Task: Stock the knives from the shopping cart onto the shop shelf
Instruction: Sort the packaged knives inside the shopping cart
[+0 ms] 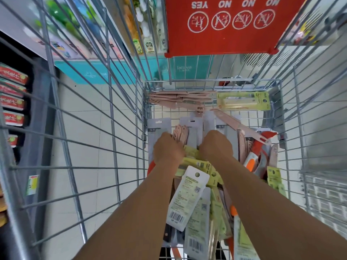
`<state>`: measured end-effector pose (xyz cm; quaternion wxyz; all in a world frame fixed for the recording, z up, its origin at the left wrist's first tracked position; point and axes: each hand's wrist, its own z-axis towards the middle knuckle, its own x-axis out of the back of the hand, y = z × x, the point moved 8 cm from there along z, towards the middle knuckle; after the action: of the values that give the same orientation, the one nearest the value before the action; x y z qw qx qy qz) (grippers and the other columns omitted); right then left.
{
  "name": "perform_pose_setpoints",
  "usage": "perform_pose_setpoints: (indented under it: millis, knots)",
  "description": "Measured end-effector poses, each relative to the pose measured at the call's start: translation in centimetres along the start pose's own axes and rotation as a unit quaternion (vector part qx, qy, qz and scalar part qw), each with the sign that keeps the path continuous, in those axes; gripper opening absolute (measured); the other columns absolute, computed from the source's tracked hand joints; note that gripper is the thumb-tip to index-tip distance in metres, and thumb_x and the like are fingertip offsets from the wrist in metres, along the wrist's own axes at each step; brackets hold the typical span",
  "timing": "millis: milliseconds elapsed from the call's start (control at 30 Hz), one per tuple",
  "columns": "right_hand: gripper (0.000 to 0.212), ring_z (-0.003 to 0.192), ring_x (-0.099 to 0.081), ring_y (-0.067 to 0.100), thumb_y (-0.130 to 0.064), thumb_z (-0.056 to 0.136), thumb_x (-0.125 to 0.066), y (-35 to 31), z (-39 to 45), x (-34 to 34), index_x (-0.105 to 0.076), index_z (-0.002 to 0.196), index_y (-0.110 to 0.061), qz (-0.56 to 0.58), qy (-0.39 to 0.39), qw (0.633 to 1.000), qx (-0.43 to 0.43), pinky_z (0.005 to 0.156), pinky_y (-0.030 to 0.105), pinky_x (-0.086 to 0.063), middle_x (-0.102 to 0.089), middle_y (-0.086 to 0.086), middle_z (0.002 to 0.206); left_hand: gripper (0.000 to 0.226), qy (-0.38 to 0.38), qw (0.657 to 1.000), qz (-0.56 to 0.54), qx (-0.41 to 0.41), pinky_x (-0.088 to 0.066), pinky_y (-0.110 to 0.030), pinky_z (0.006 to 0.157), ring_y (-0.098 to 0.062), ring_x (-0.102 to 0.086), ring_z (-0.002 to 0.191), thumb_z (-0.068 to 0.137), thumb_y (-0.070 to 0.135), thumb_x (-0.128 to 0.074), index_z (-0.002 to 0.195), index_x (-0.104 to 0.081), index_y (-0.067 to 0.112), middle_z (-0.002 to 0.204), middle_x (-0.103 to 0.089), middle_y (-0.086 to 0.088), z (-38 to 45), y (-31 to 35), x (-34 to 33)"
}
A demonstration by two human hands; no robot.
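Both my hands are down inside the shopping cart (pixel 120 102) at mid-frame, the left hand (pixel 167 149) and right hand (pixel 216 145) side by side with fingers buried among the packaged knives (pixel 189 196); I cannot tell what either one grips. More knives, pink ones (pixel 180 99), lie at the cart's far end. The shop shelf (pixel 13 102) sits at the left edge.

Both forearms bare, extended forward and down, roughly parallel. Left hand (pixel 168 148) and right hand (pixel 216 145) sit side by side, near each other, backs to the camera, knuckles up. Fingers on both curl down out of sight; can't tell grip.
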<state>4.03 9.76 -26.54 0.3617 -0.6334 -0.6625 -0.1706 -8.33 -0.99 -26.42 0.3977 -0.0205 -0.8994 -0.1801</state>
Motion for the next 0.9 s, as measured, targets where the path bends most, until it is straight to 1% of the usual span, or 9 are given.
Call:
perform_pose_setpoints:
  millis: [133,200,267,367,467,600,700,800,900]
  knots:
    - [0.018,0.094,-0.06,0.032,-0.007,0.083,-0.056,-0.3,-0.3,-0.9,-0.046,0.069,-0.011,0.0,-0.026,1.0,0.014,0.069,0.031,-0.042,-0.052,0.003,0.076,0.021,-0.015,1.0,0.002,-0.024,-0.04,-0.029,0.059,-0.024,-0.058,0.079,0.091,0.028,-0.058,0.089,-0.061,0.007,0.084,-0.061,-0.006,-0.4,-0.3,0.1]
    - [0.005,0.099,-0.057,0.034,-0.01,0.085,-0.054,-0.6,-0.7,-0.9,-0.05,0.082,-0.009,-0.004,-0.018,1.0,0.022,0.072,0.033,-0.042,-0.058,0.01,0.091,0.024,-0.012,1.0,-0.017,-0.02,-0.039,-0.029,0.062,-0.026,-0.058,0.076,0.092,0.028,-0.057,0.078,-0.057,0.009,0.081,-0.06,-0.007,-0.7,-0.6,0.6]
    - [0.013,0.105,-0.052,0.034,-0.014,0.089,-0.052,-0.8,-1.4,-0.2,-0.053,0.1,-0.006,-0.012,0.013,0.999,0.039,0.08,0.034,-0.04,-0.056,0.015,0.107,0.028,0.004,0.999,-0.036,-0.015,-0.037,-0.028,0.061,-0.028,-0.056,0.074,0.093,0.028,-0.053,0.071,-0.051,0.011,0.076,-0.057,-0.007,-1.1,-0.6,1.4]
    - [0.026,0.109,-0.047,0.031,-0.02,0.093,-0.05,-1.0,-2.4,1.1,-0.052,0.116,-0.008,0.033,0.063,0.995,0.073,0.088,0.036,-0.039,-0.053,0.013,0.115,0.019,0.059,0.996,-0.058,-0.026,-0.032,-0.027,0.058,-0.024,-0.056,0.076,0.095,0.027,-0.047,0.086,-0.057,0.013,0.076,-0.054,0.001,-1.5,0.6,3.4]
    - [0.036,0.11,-0.053,0.022,-0.025,0.094,-0.05,-2.4,-3.6,1.3,-0.05,0.129,-0.015,0.156,0.053,0.977,0.135,0.084,0.029,-0.039,-0.058,0.003,0.121,0.013,0.104,0.984,-0.125,-0.079,-0.034,-0.025,0.061,-0.018,-0.054,0.08,0.098,0.024,-0.045,0.105,-0.054,0.016,0.086,-0.052,0.007,-2.9,3.5,5.8]
    - [0.051,0.117,-0.05,0.016,-0.029,0.092,-0.052,-4.9,-5.2,1.9,-0.038,0.141,-0.024,0.196,0.051,0.949,0.241,0.086,0.026,-0.037,-0.056,-0.004,0.13,0.02,0.174,0.933,-0.283,-0.14,-0.043,-0.023,0.067,-0.011,-0.054,0.083,0.099,0.018,-0.044,0.118,-0.047,0.011,0.097,-0.052,0.006,-4.6,7.5,9.8]
    - [0.053,0.117,-0.055,0.012,-0.023,0.093,-0.053,-5.9,-4.9,2.7,-0.035,0.143,-0.027,0.229,0.046,0.932,0.277,0.087,0.029,-0.043,-0.059,-0.007,0.128,0.015,0.164,0.87,-0.457,-0.086,-0.044,-0.021,0.053,-0.013,-0.058,0.067,0.097,0.013,-0.045,0.108,-0.05,0.005,0.083,-0.06,-0.006,-3.2,7.9,10.4]
    - [0.038,0.101,-0.059,0.027,-0.02,0.099,-0.042,-6.1,-3.4,4.2,-0.043,0.137,-0.026,0.165,0.093,0.94,0.284,0.08,0.037,-0.048,-0.063,0.007,0.114,0.019,0.123,0.819,-0.56,0.007,-0.044,-0.023,0.048,-0.011,-0.055,0.054,0.096,0.011,-0.045,0.108,-0.054,0.0,0.071,-0.059,-0.004,-1.3,7.0,8.7]
    - [0.029,0.09,-0.058,0.033,-0.023,0.101,-0.038,-6.2,-1.5,5.7,-0.052,0.126,-0.025,0.01,0.161,0.944,0.289,0.075,0.039,-0.045,-0.06,0.011,0.097,0.031,0.093,0.843,-0.526,0.061,-0.039,-0.022,0.048,-0.012,-0.052,0.056,0.096,0.024,-0.049,0.109,-0.057,-0.003,0.078,-0.058,-0.007,0.3,6.2,7.0]
